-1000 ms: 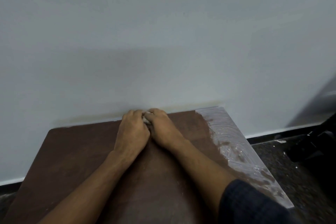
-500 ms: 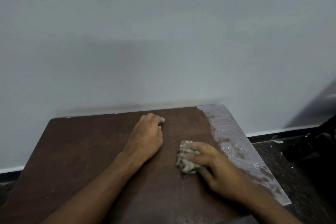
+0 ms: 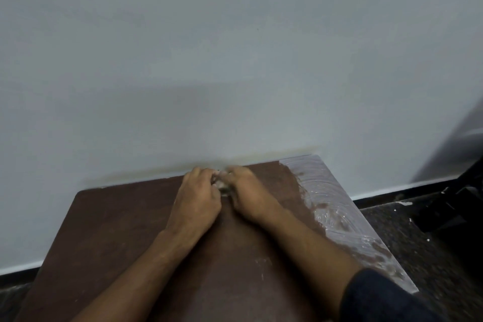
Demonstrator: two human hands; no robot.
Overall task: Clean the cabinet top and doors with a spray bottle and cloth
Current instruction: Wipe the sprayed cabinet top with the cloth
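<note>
Two hands now work as one at the far edge of the cabinet top (image 3: 125, 238). Nearest you, at five o'clock, your dark sleeve (image 3: 379, 295) enters the view, and a few pale smears lie on the brown board just ahead of it. Farther out, at twelve o'clock, your left hand (image 3: 198, 201) and right hand (image 3: 248, 196) meet, fingers curled round the small pale cloth (image 3: 222, 188) bunched between them. Half a second ago your right hand held that cloth alone at three o'clock while the left lay flat; it has swung back to the wall (image 3: 235, 60) seam. At two o'clock the white film (image 3: 332, 206) is unwiped, so you likely have that strip left. No spray bottle is in sight.
</note>
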